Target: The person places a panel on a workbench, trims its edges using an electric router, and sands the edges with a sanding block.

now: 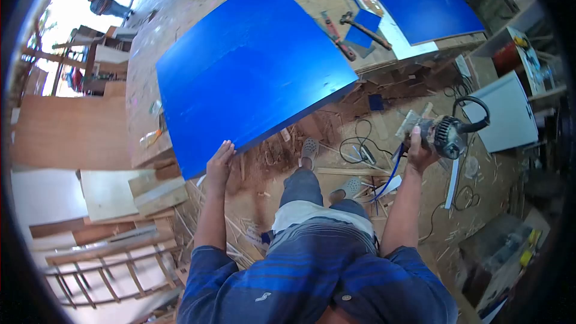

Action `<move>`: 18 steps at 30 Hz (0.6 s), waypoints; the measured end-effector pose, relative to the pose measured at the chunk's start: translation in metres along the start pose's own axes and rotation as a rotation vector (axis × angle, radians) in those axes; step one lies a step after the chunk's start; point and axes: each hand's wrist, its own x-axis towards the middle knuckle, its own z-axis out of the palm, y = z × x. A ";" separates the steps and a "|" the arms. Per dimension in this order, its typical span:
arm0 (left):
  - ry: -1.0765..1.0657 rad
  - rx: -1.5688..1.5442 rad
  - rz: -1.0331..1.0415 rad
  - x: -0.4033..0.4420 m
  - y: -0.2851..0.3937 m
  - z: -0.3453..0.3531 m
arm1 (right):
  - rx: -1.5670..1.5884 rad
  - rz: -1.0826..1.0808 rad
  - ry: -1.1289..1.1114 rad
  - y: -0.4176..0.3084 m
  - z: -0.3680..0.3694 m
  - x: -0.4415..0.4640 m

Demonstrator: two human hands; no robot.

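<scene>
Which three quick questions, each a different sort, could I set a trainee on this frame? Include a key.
1. What does the right hand hold?
2. True or false: the left hand is at the near edge of a large blue panel.
3. The hammer lies: A) on the floor; B) across a small blue piece; C) under the left hand.

Key: 1. A corded power tool. 2. True. 3. B.
</scene>
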 end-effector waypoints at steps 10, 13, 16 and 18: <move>-0.298 -0.382 -0.224 -0.003 0.107 -0.029 | 0.093 0.009 0.086 -0.056 0.038 -0.015; -0.907 -0.733 -0.105 0.004 0.208 0.025 | 0.080 -0.003 0.164 -0.097 0.063 -0.026; -0.848 -1.291 -0.029 -0.023 0.265 0.076 | -0.043 -0.069 0.191 -0.124 0.081 -0.040; -0.868 -1.291 -0.067 -0.024 0.265 0.071 | -0.053 -0.103 0.217 -0.144 0.089 -0.053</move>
